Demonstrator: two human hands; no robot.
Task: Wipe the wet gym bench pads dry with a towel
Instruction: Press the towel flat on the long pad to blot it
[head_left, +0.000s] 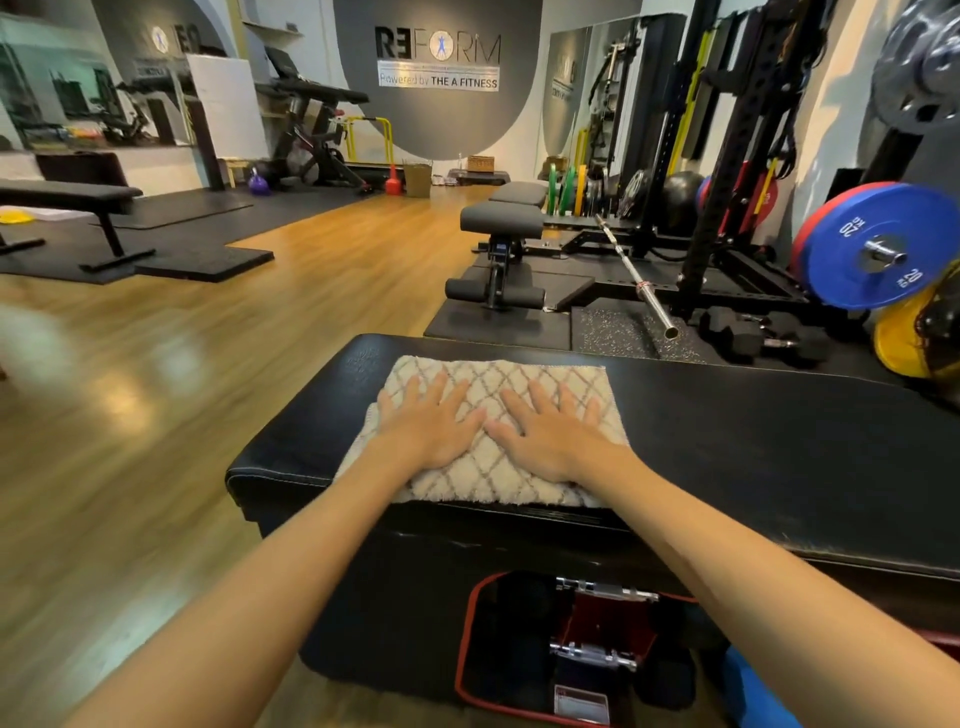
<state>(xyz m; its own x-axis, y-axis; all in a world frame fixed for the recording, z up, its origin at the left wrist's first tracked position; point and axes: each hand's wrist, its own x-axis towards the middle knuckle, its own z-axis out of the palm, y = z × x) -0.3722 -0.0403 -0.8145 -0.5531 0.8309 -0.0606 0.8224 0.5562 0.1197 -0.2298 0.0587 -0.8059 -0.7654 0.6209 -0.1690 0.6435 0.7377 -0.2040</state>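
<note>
A cream fleecy towel with a brown diamond lattice pattern (493, 431) lies flat across the near end of a black padded vinyl bench surface (727, 447). The left hand (431, 421) and right hand (550, 428) press on it side by side, fingers straight and spread, thumbs nearly touching. Beyond lie a wooden floor (322, 270), a steel barbell (634, 278) and a blue 20 kg weight plate (878, 247).

Left hand (434, 423) and right hand (545, 428) flat, fingers spread, side by side on cream lattice-patterned towel (488, 478), pressing it onto black bench pad (753, 447). Wooden floor (156, 415) at left.
</note>
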